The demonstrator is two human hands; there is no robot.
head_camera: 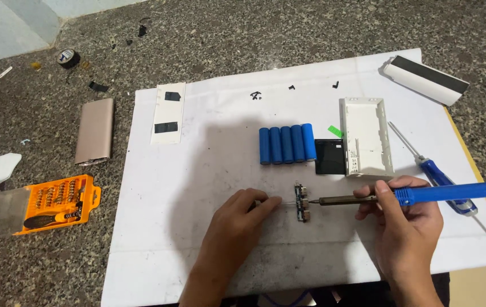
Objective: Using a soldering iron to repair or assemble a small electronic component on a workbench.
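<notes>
Hands worked at 6 o'clock on the white sheet [197, 170]. Left hand [237, 219] pinched a thin wire [285, 200], feeding it to the small circuit board [302, 208]; right hand [405, 219] gripped the blue soldering iron [425, 195], tip meeting the board's right edge. Toward 12 lay five blue cells [287, 144] and a white case [366, 136], kept within reach.

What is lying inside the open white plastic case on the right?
The white plastic case looks empty: only its bare moulded floor and ribs show. Anything beneath it on the white sheet is covered.
</notes>
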